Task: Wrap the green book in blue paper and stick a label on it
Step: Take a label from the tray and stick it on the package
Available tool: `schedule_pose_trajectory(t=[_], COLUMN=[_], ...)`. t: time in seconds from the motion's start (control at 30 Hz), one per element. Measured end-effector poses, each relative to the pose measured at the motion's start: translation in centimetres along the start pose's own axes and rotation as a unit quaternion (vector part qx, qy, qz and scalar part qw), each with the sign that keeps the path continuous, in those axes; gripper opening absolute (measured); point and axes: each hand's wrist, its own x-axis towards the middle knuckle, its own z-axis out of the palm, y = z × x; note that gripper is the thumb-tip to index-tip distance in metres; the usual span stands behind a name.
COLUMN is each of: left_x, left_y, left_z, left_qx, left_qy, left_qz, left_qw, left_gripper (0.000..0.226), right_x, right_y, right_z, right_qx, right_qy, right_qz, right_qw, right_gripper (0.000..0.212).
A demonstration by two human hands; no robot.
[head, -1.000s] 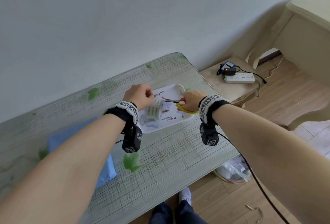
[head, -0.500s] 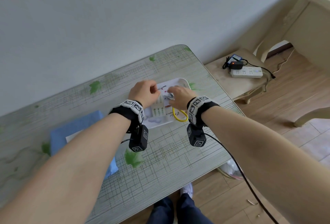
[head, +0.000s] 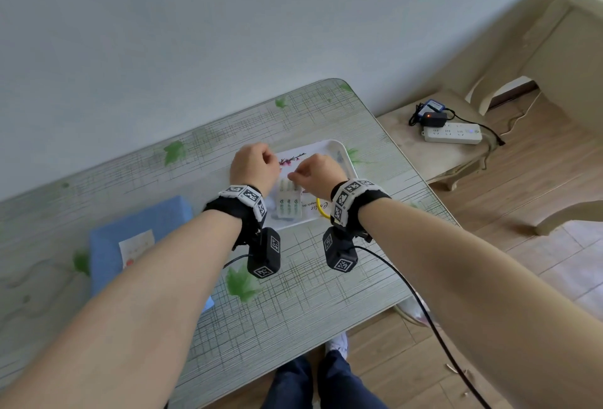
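The book wrapped in blue paper [head: 143,226] lies on the table at the left, with a white label [head: 136,247] stuck on its top; my left forearm crosses its near corner. Both hands hover over the white tray [head: 343,151]. A small white label sheet [head: 288,204] hangs between them. My right hand [head: 318,175] pinches its top edge. My left hand [head: 253,167] is curled close beside it and seems to hold the sheet too, but its fingertips are hidden.
Scissors with yellow handles [head: 321,210] lie in the tray under my right wrist. A low stool to the right carries a power strip [head: 453,133] and a charger [head: 432,116]. The table's near edge runs just above my legs.
My right hand put the scissors down in the tray and came over to the label sheet beside my left hand. The view shifted, so more of the blue book shows.
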Motion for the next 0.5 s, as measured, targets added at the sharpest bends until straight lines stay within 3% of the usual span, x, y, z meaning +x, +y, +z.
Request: schedule_pose_trajectory(t=[0.23, 0.4, 0.5], left_x=[-0.1, -2.2, -3.0], left_y=[-5.2, -10.5, -13.0], left_z=[-5.8, -7.1, -8.4], left_qx=[0.066, -0.042, -0.068], left_qy=[0.024, -0.121, -0.123], left_qz=[-0.113, -0.136, -0.107], left_qw=[0.991, 0.982, 0.984], left_gripper=[0.02, 0.055, 0.063], right_x=[1.1, 1.2, 1.5], right_y=[-5.3, -10.1, -13.3], right_z=[1.8, 5.1, 7.6], right_qx=[0.006, 0.035, 0.063], right_qy=[0.026, 0.022, 0.025], right_qz=[-0.051, -0.087, -0.1], right_qw=[0.998, 0.995, 0.993], right_gripper=[0.028, 0.024, 0.021])
